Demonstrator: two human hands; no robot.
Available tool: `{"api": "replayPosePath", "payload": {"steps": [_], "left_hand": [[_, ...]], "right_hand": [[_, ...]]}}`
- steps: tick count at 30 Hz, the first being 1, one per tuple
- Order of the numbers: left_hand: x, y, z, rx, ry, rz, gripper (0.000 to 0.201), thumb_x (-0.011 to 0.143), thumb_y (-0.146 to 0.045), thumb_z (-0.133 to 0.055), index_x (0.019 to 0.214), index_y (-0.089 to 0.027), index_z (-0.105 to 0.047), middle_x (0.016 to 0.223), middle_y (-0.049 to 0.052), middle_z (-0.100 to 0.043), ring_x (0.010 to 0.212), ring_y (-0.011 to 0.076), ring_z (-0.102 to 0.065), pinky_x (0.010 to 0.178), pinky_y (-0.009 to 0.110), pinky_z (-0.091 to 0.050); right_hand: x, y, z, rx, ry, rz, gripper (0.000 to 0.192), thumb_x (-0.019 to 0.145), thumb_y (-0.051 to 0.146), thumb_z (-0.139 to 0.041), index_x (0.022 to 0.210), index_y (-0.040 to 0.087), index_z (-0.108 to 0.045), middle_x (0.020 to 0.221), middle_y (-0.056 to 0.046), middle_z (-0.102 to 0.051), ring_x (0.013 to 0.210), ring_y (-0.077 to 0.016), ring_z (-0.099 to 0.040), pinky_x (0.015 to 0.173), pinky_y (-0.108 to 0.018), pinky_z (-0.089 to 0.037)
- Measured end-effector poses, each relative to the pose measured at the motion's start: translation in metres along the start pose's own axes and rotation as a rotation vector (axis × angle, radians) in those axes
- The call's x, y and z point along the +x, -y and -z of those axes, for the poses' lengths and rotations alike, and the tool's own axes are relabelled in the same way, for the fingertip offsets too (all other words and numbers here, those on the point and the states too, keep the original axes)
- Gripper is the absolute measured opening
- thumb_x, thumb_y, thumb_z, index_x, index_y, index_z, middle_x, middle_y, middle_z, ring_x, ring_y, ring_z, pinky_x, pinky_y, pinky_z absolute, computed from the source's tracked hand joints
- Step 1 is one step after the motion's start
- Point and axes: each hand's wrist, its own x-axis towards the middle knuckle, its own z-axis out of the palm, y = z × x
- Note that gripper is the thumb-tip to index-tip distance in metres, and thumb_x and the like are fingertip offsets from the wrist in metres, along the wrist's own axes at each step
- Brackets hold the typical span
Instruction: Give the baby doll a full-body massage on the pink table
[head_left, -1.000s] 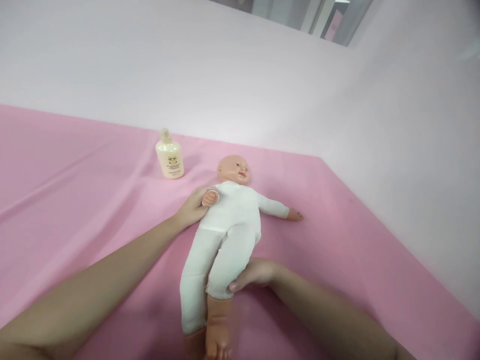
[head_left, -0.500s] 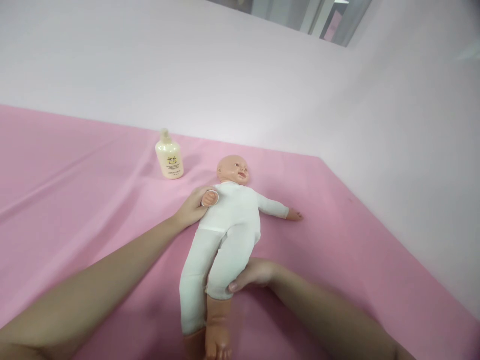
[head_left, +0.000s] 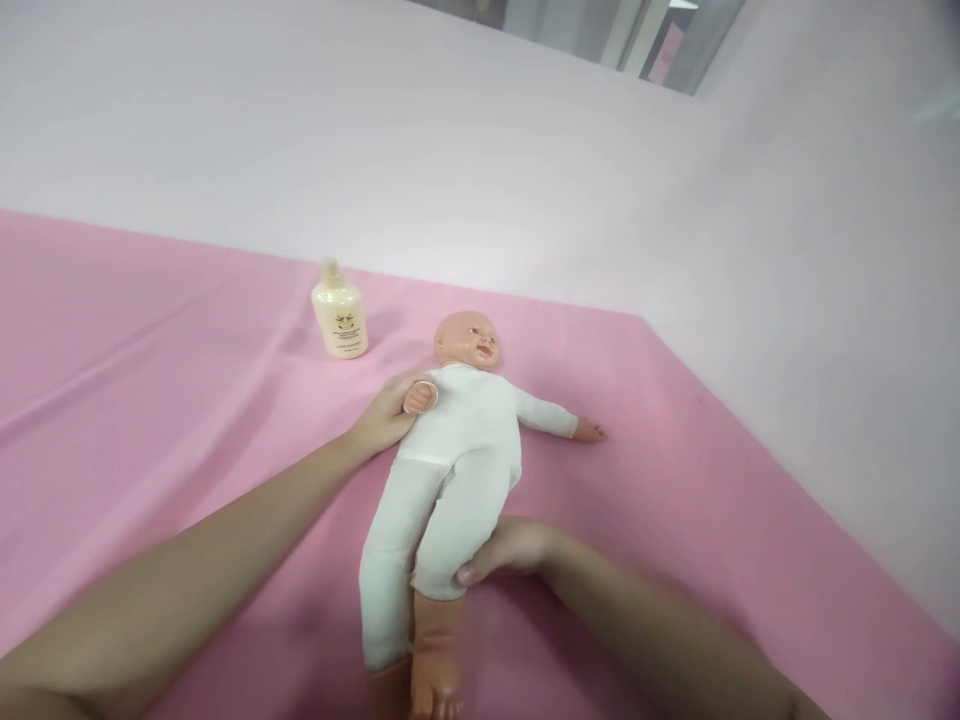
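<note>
A baby doll (head_left: 465, 440) in a white bodysuit lies on its back on a pink sheet (head_left: 150, 400), head toward the far wall. My left hand (head_left: 386, 415) grips the doll's near arm at the shoulder, with the doll's small fist showing by my fingers. My right hand (head_left: 510, 548) holds the doll's thigh from the right side, thumb on the white cloth. The doll's other arm stretches out to the right, and its bare feet point toward me.
A cream lotion bottle (head_left: 339, 312) stands upright on the sheet, left of the doll's head. Pale walls rise behind the sheet and along its right edge, where the sheet ends.
</note>
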Motion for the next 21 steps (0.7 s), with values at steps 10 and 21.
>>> {"api": "replayPosePath", "payload": {"steps": [10,21], "left_hand": [[0.0004,-0.0048,0.0011,0.015,0.003,0.022,0.018,0.088,-0.03,-0.068,0.104,-0.021,-0.069,0.104,0.006,-0.076,0.097,0.0249,-0.071,0.088,0.038,-0.058],[0.0002,-0.0004,0.0007,0.043,0.003,0.009,0.023,0.088,-0.032,-0.068,0.108,-0.021,-0.07,0.109,0.008,-0.076,0.102,0.0264,-0.071,0.093,0.04,-0.057]], "right_hand": [[-0.0015,0.0033,-0.0043,-0.002,-0.036,-0.028,0.062,0.056,0.054,-0.099,0.102,0.017,-0.08,0.11,-0.008,-0.076,0.12,-0.0296,-0.066,0.11,-0.04,-0.049],[-0.0033,0.0067,-0.0027,-0.037,0.003,-0.001,0.068,0.059,0.049,-0.099,0.115,0.017,-0.076,0.12,-0.008,-0.074,0.122,-0.0282,-0.065,0.112,-0.042,-0.048]]}}
